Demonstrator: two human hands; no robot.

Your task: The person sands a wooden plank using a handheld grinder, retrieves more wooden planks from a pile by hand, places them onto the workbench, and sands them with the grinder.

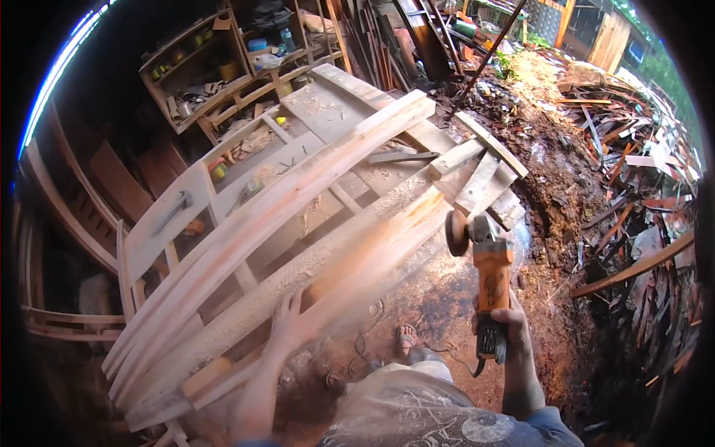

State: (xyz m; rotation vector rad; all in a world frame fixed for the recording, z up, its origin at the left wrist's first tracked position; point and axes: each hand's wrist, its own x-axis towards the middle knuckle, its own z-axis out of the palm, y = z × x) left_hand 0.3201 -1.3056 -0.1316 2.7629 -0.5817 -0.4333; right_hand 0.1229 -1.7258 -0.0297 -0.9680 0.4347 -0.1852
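My right hand [510, 319] is wrapped round the body of an orange and black angle grinder [494, 279]. The grinder stands upright, its round disc [456, 233] by the far right end of the nearest wooden beam [406, 231]. That beam's surface is pale with orange-brown patches, and a dusty haze blurs part of it. My left hand [286, 319] lies on the beam's nearer stretch, fingers stretched out and slightly blurred. A longer curved beam [298, 186] runs alongside, farther from me.
Beneath the beams is a wooden worktable [313, 100] strewn with shavings. A shelf unit [197, 67] with cans and bottles stands behind it. Wood scraps [633, 246] pile up at the right. The grinder's cord [465, 360] hangs near my sandalled foot [407, 339].
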